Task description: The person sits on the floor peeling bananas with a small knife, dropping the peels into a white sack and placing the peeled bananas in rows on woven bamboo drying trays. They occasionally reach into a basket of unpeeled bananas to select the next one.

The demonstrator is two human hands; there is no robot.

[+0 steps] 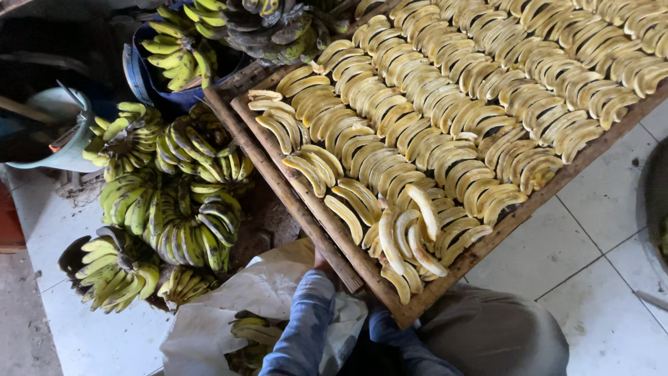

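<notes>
Both hands hidden: left hand (321,263) mostly tucked under the wooden tray (348,261) of peeled bananas (410,237), right unseen; fingers' grip cannot be told.

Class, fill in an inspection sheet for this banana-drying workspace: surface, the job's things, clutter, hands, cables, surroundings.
Surface: white tiled floor, dusty at the left.
Job's things: wooden tray packed with rows of peeled bananas; a few lie loose at its near corner.
Clutter: unpeeled banana bunches heaped on the floor; white sack with bananas inside.
Hands: left hand mostly hidden under the tray edge, grip unclear; right hand not visible.
Cables: nothing seen.
Surroundings: blue tub and pale bucket at the back left.
</notes>
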